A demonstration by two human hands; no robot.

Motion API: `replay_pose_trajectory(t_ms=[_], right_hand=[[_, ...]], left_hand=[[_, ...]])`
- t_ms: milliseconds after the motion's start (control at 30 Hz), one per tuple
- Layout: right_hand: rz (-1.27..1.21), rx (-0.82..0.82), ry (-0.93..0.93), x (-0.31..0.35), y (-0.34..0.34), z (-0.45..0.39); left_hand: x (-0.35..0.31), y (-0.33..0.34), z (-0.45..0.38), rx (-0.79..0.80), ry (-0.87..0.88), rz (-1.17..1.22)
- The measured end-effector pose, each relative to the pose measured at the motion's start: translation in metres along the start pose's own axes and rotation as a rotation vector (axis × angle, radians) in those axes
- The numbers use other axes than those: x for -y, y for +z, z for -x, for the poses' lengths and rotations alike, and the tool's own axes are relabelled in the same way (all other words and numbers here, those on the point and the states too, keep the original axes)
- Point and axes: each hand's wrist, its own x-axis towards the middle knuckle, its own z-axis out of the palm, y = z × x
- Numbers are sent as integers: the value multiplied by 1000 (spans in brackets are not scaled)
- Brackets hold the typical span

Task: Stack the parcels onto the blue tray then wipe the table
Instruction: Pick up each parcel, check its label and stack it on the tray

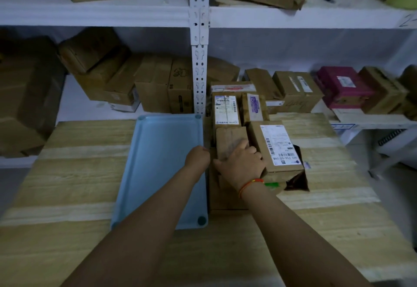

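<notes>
Left hand (197, 156) fisted, right hand (242, 164) curled.

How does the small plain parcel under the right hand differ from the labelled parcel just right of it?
The plain parcel shows bare brown cardboard; the labelled parcel carries a white barcode label. The plain one looks smaller. The right hand rests on the plain one; its fingers touch the labelled one only at its edge. Both are brown cardboard, beside the blue tray.

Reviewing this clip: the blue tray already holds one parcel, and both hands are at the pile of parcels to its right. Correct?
Not quite. The head view shows the blue tray holding no parcel yet. The rest stands: the left hand and right hand are at the pile of parcels to its right.
</notes>
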Motion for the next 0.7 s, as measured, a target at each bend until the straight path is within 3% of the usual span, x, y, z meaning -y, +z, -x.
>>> replay_pose_trajectory(t_ms=[533, 600, 700], right_hand=[[-344, -122, -114, -5, -37, 16], [-389, -96, -152, -8, -42, 17], [-595, 70, -177, -14, -56, 12]], left_hand=[[-32, -32, 65, 228, -128, 441], [-35, -37, 66, 232, -145, 480], [-42, -43, 67, 216, -213, 541]])
